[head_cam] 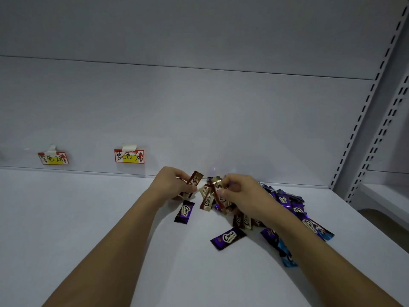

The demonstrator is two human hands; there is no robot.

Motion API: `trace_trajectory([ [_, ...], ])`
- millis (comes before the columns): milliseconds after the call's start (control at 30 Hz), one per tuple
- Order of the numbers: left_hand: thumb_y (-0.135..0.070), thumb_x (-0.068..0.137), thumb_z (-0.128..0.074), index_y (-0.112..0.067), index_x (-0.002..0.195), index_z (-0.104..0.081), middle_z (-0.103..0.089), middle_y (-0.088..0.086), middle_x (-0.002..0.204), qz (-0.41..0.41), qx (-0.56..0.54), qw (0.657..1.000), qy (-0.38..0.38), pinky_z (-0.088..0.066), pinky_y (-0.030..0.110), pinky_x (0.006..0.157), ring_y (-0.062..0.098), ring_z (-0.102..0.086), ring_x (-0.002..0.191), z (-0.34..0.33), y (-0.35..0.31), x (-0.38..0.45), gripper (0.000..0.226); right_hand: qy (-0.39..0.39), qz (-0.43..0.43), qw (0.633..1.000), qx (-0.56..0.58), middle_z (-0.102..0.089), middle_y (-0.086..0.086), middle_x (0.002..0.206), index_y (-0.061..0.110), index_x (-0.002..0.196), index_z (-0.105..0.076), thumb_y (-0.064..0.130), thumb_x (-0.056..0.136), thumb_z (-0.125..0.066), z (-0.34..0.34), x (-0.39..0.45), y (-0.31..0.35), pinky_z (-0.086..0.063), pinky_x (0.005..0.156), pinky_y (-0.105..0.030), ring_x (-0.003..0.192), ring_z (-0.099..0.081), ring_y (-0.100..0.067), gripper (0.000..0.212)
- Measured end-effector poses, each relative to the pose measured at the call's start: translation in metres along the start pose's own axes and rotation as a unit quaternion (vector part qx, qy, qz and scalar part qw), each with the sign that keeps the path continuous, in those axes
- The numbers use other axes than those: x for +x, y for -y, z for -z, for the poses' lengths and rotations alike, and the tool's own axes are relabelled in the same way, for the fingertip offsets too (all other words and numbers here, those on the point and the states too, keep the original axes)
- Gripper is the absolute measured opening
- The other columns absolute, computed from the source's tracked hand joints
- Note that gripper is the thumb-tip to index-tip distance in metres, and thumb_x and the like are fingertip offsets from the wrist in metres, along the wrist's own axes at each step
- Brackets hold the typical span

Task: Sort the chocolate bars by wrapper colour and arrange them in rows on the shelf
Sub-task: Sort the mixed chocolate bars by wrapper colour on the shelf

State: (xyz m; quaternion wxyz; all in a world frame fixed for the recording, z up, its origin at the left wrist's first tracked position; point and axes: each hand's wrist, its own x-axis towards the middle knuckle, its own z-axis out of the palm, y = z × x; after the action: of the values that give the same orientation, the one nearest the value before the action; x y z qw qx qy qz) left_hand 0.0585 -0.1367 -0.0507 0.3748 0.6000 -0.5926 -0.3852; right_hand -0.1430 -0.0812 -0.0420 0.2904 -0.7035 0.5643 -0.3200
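Nearest me, lower centre, one purple bar (228, 238) and another (184, 212) lie loose on the shelf (88, 218). I judge I'm mid-sort, gathering browns: left hand (171, 185) grips brown bars (194, 180), right hand (239, 193) pinches one from the pile (287, 207). Next: match colour. Two labels (129, 156) behind.

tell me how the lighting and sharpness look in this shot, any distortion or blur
Head view: dim, cool, even light, brightest on the back panel above the pile of chocolate bars; soft shadows under both forearms on the shelf; wide-angle bending shows in the slanted slotted upright; the left hand and right hand are slightly soft, and the left label is blurrier than the one beside it.
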Motion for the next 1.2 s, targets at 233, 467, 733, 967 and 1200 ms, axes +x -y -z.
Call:
trace_trajectory([
  [233,-0.005,0.072,-0.083,-0.008,0.088,-0.071,-0.069,0.011,0.075,0.005,-0.052,0.998,-0.032,-0.053,0.025,0.049,0.015,-0.061,0.046,0.004,0.005,-0.031,0.020,-0.008,-0.050,0.987,0.153,-0.065,-0.010,0.083,0.010,0.092,-0.060,0.013,0.095,-0.061,0.003,-0.005,0.015,-0.059,0.065,-0.026,0.068,-0.067,-0.021,0.005],
  [467,-0.006,0.082,-0.074,-0.009,0.108,-0.073,-0.072,0.007,0.086,-0.018,-0.086,0.994,-0.058,-0.056,0.018,0.062,0.016,-0.066,0.069,0.055,0.015,-0.061,0.026,0.018,-0.061,0.975,0.213,-0.068,-0.012,0.082,0.011,0.101,-0.064,0.002,0.094,-0.056,-0.040,-0.006,0.053,-0.059,0.081,-0.045,0.066,-0.068,-0.020,0.014],
  [733,0.006,0.083,-0.066,-0.010,0.083,-0.073,-0.070,0.014,0.082,-0.006,-0.154,0.979,-0.132,-0.058,0.019,0.064,0.022,-0.066,0.070,0.136,0.050,-0.098,0.018,0.040,-0.052,0.968,0.242,-0.066,-0.015,0.079,0.001,0.095,-0.066,-0.008,0.087,-0.059,-0.110,0.000,0.115,-0.060,0.067,-0.034,0.057,-0.065,-0.017,0.014],
  [967,0.001,0.082,-0.070,-0.004,0.095,-0.071,-0.072,0.013,0.090,0.010,-0.132,0.971,-0.200,-0.058,0.026,0.069,0.022,-0.068,0.078,0.227,0.096,-0.112,0.014,0.067,-0.040,0.972,0.223,-0.068,-0.011,0.085,-0.001,0.102,-0.066,-0.005,0.085,-0.063,-0.190,0.028,0.166,-0.061,0.075,-0.039,0.065,-0.069,-0.018,0.018],
  [1200,-0.002,0.081,-0.074,-0.011,0.098,-0.070,-0.070,-0.001,0.086,0.027,-0.087,0.957,-0.277,-0.053,0.021,0.067,0.017,-0.067,0.082,0.333,0.164,-0.111,0.019,0.128,-0.011,0.972,0.194,-0.072,-0.013,0.088,0.009,0.093,-0.069,-0.002,0.085,-0.060,-0.309,0.069,0.222,-0.058,0.064,-0.031,0.072,-0.072,-0.027,0.017],
])
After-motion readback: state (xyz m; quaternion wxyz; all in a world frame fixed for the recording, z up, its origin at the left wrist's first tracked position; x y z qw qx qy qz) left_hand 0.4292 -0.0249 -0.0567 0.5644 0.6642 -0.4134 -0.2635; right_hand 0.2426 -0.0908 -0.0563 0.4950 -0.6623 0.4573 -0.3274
